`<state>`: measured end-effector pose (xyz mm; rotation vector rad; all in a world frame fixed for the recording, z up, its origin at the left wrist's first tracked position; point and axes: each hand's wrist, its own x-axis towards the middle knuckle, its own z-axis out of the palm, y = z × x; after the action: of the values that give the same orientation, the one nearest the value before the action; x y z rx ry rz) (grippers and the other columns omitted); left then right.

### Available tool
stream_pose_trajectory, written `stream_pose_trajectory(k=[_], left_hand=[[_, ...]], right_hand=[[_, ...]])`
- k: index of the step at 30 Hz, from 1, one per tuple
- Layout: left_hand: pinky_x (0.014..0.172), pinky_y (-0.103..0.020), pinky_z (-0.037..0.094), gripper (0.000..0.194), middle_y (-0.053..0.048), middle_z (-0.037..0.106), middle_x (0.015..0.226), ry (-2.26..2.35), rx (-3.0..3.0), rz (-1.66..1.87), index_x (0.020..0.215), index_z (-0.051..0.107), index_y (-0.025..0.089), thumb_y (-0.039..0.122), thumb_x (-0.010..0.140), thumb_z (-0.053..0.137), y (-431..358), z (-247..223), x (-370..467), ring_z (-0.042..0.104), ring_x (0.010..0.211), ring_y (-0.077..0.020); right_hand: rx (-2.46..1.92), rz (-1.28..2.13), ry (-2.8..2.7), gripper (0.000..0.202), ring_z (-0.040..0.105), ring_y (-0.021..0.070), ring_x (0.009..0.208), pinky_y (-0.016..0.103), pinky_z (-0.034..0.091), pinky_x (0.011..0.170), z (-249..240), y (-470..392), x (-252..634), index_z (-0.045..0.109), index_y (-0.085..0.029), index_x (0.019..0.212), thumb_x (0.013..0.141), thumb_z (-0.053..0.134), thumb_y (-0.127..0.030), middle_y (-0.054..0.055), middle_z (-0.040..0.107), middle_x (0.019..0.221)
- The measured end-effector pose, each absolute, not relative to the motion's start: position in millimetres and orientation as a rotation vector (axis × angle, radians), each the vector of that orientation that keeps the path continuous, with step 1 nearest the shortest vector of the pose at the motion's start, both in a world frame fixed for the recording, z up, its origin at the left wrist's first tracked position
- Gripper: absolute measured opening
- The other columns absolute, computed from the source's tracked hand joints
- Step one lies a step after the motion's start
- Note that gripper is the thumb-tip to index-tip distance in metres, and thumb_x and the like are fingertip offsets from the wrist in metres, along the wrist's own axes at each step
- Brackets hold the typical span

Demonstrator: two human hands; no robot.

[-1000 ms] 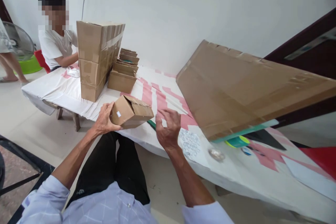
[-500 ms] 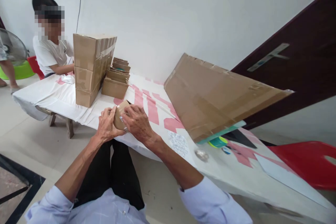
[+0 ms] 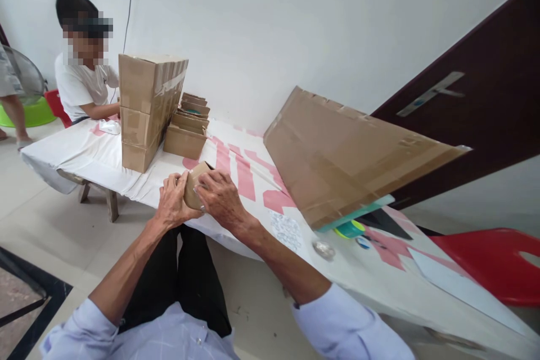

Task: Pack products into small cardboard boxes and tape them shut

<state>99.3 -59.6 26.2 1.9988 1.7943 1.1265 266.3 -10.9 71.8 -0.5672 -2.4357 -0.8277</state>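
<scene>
A small brown cardboard box [image 3: 193, 190] is held at the table's front edge, above my lap. My left hand [image 3: 172, 202] grips it from the left side, fingers curled over the near corner. My right hand [image 3: 221, 196] presses bent fingers against the box's facing side; whatever lies under those fingertips is hidden. A dark gap shows along the box's upper edge, behind my right fingers. On the cloth to the right lies a sheet of small round stickers [image 3: 286, 230].
Stacked closed cardboard boxes [image 3: 135, 87] and a row of open boxes [image 3: 185, 140] stand to the left. A large cardboard sheet [image 3: 350, 157] leans at right, near a green tape roll [image 3: 350, 229] and a clear roll [image 3: 323, 250]. Another person [image 3: 84, 90] sits behind the stack.
My right fingers have shifted slightly on the box's side, and a small white-blue spot seen there earlier is covered. The seated person's head has moved slightly right.
</scene>
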Motion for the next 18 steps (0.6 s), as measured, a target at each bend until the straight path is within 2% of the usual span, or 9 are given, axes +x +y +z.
stream_pose_trajectory(k=[9, 13, 18], left_hand=[[0.105, -0.057, 0.047, 0.115, -0.017, 0.049, 0.142, 1.792, 2.007, 1.124, 0.158, 0.037, 0.021, 0.045, 0.059, 0.091, -60.0, 28.2, 100.6, 0.05, 0.13, -0.0422], [0.105, -0.057, 0.046, 0.114, -0.016, 0.049, 0.142, 1.792, 2.014, 1.119, 0.158, 0.037, 0.024, 0.044, 0.06, 0.09, -60.2, 29.1, 102.2, 0.05, 0.13, -0.0415], [0.103, -0.056, 0.048, 0.115, -0.015, 0.05, 0.139, 1.783, 2.034, 1.141, 0.158, 0.037, 0.026, 0.043, 0.058, 0.09, -60.5, 29.8, 104.0, 0.05, 0.129, -0.0413]], right_hand=[[-0.638, -0.701, -2.516, 0.027, 0.05, 0.0245, 0.098, 0.04, 0.039, 0.093, 73.5, -11.4, 267.3, 0.079, -0.019, 0.09, 0.102, 0.056, -0.012, 0.01, 0.069, 0.094], [-0.629, -0.718, -2.503, 0.026, 0.051, 0.025, 0.098, 0.04, 0.04, 0.094, 72.7, -10.7, 269.1, 0.08, -0.019, 0.096, 0.102, 0.056, -0.012, 0.009, 0.069, 0.093], [-0.664, -0.728, -2.517, 0.024, 0.051, 0.026, 0.099, 0.041, 0.04, 0.093, 72.3, -10.5, 270.2, 0.078, -0.018, 0.095, 0.101, 0.056, -0.013, 0.01, 0.07, 0.094]])
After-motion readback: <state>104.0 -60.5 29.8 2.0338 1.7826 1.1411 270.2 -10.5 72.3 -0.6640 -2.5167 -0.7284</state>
